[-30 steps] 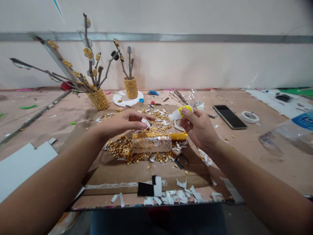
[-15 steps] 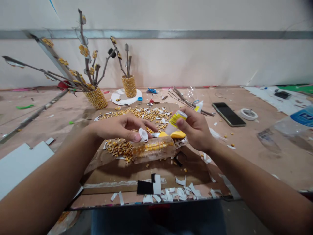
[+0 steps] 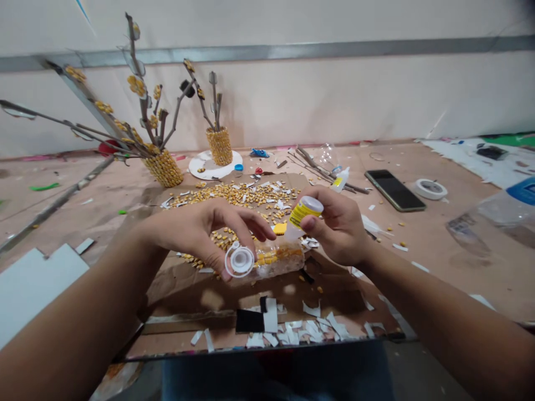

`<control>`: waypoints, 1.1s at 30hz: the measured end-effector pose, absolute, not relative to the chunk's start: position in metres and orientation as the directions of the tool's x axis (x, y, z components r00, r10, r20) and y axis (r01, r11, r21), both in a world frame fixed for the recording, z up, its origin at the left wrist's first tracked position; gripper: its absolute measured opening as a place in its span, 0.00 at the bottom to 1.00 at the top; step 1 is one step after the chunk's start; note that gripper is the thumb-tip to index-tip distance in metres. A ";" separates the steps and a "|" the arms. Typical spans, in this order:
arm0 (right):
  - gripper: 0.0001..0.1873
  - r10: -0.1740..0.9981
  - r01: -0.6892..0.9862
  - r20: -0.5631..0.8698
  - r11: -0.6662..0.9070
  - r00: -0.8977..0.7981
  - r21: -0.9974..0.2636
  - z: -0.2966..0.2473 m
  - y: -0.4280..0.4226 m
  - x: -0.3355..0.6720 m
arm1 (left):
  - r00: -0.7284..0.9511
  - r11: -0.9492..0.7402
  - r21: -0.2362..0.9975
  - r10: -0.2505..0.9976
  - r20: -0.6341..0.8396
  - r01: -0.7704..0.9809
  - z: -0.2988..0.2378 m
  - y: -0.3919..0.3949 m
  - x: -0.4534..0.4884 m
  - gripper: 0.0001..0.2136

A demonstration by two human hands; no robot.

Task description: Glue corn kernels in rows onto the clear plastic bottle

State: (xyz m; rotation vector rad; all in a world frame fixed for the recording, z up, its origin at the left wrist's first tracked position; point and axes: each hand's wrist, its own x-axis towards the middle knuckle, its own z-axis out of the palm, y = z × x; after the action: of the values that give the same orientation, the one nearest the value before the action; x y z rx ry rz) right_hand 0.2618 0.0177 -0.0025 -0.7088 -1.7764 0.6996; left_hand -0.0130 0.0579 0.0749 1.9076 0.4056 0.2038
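Note:
My left hand (image 3: 200,228) pinches the white-capped neck (image 3: 239,260) of a clear plastic bottle (image 3: 276,258) that lies on its side over brown cardboard (image 3: 188,289), with yellow corn kernels stuck along its top. My right hand (image 3: 336,223) grips a small white glue bottle with a yellow label (image 3: 304,210), tilted nozzle-down over the clear bottle. A heap of loose corn kernels (image 3: 234,195) lies just behind both hands.
Two kernel-covered pots with twig branches (image 3: 165,167) (image 3: 219,146) stand at the back left. A phone (image 3: 395,190), a tape roll (image 3: 430,189), another glue bottle (image 3: 340,181) and a large plastic bottle (image 3: 501,214) lie to the right. Paper scraps (image 3: 309,328) litter the near edge.
My right hand has tipped the glue bottle nozzle-down toward the clear bottle. My left hand has come nearer with the bottle's capped neck, and the bottle has turned its cap toward me.

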 end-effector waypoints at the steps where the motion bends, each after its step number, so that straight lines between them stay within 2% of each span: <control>1: 0.19 0.751 0.135 0.603 0.649 -0.271 -0.748 -0.002 0.017 0.262 | 0.925 -0.327 0.928 0.376 -0.047 0.180 0.076 0.057 -0.012 0.12; 7: 0.22 0.762 0.156 0.602 0.642 -0.238 -0.751 0.000 0.016 0.261 | 0.930 -0.458 0.862 0.364 -0.039 0.215 0.078 0.051 -0.010 0.16; 11: 0.21 0.762 0.166 0.602 0.643 -0.241 -0.747 0.000 0.016 0.261 | 0.928 -0.515 0.825 0.372 -0.027 0.231 0.080 0.045 -0.008 0.15; 26: 0.22 0.815 0.127 0.540 0.570 -0.212 -0.812 -0.001 0.022 0.259 | 0.906 -0.453 0.861 0.424 -0.019 0.230 0.072 0.056 -0.013 0.12; 33: 0.20 0.836 0.211 0.474 0.534 -0.278 -0.818 -0.002 0.022 0.262 | 0.884 -0.343 0.918 0.467 -0.016 0.198 0.064 0.065 -0.014 0.09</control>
State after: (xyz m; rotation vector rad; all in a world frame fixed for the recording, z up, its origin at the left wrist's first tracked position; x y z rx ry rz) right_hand 0.2620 0.0222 -0.0019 -0.8727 -1.7816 0.7883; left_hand -0.0138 0.0653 0.0639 1.9286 0.4893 0.2994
